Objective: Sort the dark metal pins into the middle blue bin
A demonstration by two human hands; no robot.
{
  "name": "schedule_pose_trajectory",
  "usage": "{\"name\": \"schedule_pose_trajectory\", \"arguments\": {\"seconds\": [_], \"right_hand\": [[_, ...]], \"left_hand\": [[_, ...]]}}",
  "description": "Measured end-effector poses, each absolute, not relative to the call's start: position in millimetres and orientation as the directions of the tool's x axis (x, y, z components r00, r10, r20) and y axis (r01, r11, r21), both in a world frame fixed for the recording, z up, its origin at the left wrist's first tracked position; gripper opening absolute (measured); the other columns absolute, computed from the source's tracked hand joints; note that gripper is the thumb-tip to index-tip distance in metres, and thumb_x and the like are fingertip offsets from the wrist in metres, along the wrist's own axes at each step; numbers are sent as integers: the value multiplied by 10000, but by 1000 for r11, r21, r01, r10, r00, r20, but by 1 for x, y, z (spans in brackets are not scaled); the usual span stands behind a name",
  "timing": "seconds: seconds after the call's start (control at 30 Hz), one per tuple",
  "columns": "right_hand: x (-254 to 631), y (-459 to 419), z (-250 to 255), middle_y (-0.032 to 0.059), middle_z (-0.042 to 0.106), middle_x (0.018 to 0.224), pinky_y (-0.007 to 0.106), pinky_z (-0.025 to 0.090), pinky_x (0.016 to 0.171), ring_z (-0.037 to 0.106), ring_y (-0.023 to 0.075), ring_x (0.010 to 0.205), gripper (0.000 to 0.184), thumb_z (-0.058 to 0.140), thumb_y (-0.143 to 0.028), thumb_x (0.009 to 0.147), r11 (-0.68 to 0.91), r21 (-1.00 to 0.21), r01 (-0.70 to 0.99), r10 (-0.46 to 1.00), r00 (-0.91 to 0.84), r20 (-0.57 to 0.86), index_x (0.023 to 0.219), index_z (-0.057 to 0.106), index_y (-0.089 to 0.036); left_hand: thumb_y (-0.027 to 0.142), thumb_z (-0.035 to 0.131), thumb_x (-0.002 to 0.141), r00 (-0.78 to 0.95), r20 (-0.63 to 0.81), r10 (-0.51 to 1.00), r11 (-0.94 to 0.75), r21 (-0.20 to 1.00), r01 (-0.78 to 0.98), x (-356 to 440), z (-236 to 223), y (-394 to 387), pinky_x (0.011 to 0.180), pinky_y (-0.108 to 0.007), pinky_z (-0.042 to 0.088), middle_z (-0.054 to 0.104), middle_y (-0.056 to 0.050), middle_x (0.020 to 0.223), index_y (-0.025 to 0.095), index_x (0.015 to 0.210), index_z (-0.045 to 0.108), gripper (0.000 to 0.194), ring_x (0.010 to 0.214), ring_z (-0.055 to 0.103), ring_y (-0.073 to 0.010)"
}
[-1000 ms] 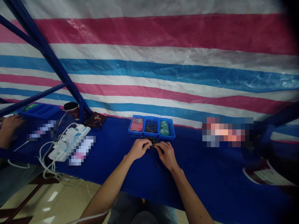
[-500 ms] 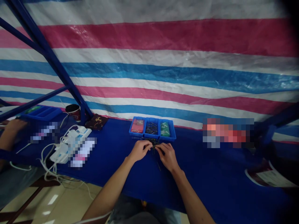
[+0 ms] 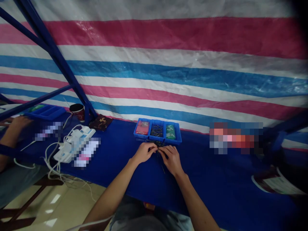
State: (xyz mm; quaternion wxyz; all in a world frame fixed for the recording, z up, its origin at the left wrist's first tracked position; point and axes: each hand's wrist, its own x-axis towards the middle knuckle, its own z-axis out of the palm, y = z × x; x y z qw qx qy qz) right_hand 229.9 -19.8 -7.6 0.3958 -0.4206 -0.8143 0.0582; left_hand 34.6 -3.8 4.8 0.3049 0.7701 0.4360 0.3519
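Note:
My left hand [image 3: 144,152] and my right hand [image 3: 171,158] meet fingertip to fingertip above the blue tabletop. Both have their fingers pinched together; what sits between them is too small to make out. Right behind the fingertips lies a loose pile of thin dark rod-like pieces [image 3: 157,143], partly hidden by my hands. One such piece [image 3: 163,169] lies apart, by my right hand. Beyond the pile stand three joined blue bins: the left bin [image 3: 141,138] holds a pink packet, the middle bin [image 3: 157,140] similar dark pieces, the right bin [image 3: 178,140] a green packet with pale pieces.
At left lie a white power strip [image 3: 83,138] with plugs and cables, a brown packet [image 3: 101,123] and a dark cup [image 3: 78,112]. Another person's hand [image 3: 21,124] is at far left near a blue tray [image 3: 51,113]. A round container [image 3: 276,181] stands at right.
My fingertips have drawn closer together, with the right hand shifted slightly left. The whole view has tilted a little. The other person's hand has moved slightly.

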Motion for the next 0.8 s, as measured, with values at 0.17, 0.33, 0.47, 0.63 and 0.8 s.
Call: {"name": "schedule_pose_trajectory", "arguments": {"seconds": [0.17,0.33,0.47,0.63,0.8], "right_hand": [[230,-20,-9,61,723,948,374,404,771,623,203,848,183,531,-245,1008,652,-429,625,720,-333,609,1031,711,-224],[233,-19,-11,65,727,952,372,419,772,636,206,862,187,537,-233,1004,653,-431,623,710,-306,634,1044,719,-225],[233,-17,-14,63,733,946,369,426,772,645,201,856,201,536,-236,1004,659,-428,618,705,-311,637,1057,730,-236],[232,-17,-15,66,742,978,372,432,769,655,201,853,201,541,-246,1002,654,-444,613,715,-309,626,1086,723,-235],[231,-18,-12,71,744,963,383,434,772,659,210,850,223,510,-259,1014,653,-450,609,717,-306,627,1044,731,-238]], "left_hand": [[336,549,967,382,275,882,-441,767,467,35,7,-6,632,-209,404,690,-16,721,153,846,705,268,627,573,-117],[319,549,968,412,275,869,-455,771,446,36,9,-8,635,-208,405,702,-19,753,156,918,709,234,635,580,-115],[316,544,970,418,266,869,-451,773,447,36,8,-7,656,-215,415,714,-27,773,160,916,714,237,665,602,-125],[302,530,975,402,273,874,-449,771,452,36,9,-7,672,-221,424,711,-26,756,158,844,711,266,668,609,-127],[298,547,965,388,290,875,-458,754,470,36,11,-8,654,-219,422,697,-23,730,156,845,715,251,645,593,-124]]}}
